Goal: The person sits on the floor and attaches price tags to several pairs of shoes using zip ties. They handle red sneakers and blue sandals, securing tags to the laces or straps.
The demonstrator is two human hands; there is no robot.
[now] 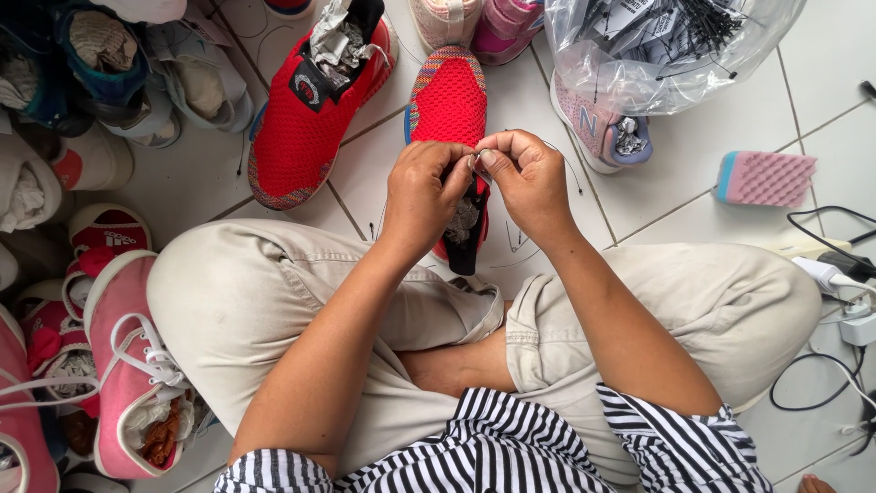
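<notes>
Striped sleeves (pixel 493 452) and crossed legs in beige trousers (pixel 274 301) fill the foreground, the person sitting on a white tiled floor (pixel 821 119). Both hands meet above a red knit shoe (pixel 449 100) that lies on the floor just beyond the knees, toe pointing away. The left hand (pixel 422 196) and right hand (pixel 529 178) touch at the fingertips, pinching a small, thin item, possibly a fastener or thread, over the shoe's dark tongue; it is too small to identify. Each grip is closed to a fine pinch, thumb against forefinger, with no gap visible. Such fine work is judged to go best with the wrists steady and the pinch kept close to the shoe. A second red shoe (pixel 315 110), stuffed with paper, lies to the left. A clear bag of black ties (pixel 662 46) sits beyond on the right, a pink brush (pixel 765 178) near it, and pink sneakers (pixel 128 365) lie at the left knee.
</notes>
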